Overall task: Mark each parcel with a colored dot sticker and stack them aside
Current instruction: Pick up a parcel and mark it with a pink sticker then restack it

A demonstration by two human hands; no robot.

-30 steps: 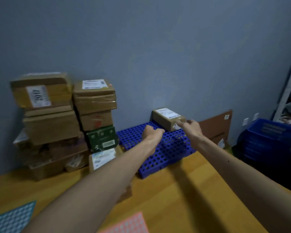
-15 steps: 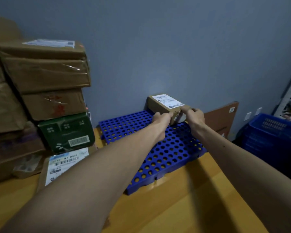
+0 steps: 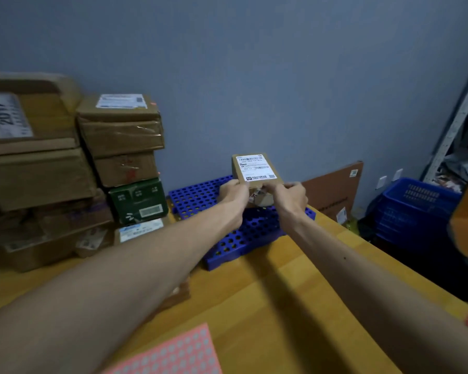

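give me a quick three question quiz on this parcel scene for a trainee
1. True or false: the left hand and right hand both hold the small brown cardboard parcel with a white label.
2. The parcel is over: A) the blue perforated plastic pallet B) a pink sheet C) a blue basket.
3. Fill in: the carton with a barcode, left of the pallet, is dark ___.
Key: 1 true; 2 A; 3 green.

I hold the box (image 3: 257, 168) over the back of the mat (image 3: 197, 193), my left hand (image 3: 234, 194) on its left side and my right hand (image 3: 289, 197) on its right. The mat lies on the table (image 3: 268, 292). A pile of boxes (image 3: 119, 136) stands left of the mat. A sticker sheet (image 3: 170, 352) lies nearest me. A board (image 3: 333, 190) stands behind the mat's right, with a basket (image 3: 416, 206) further right, off the table.
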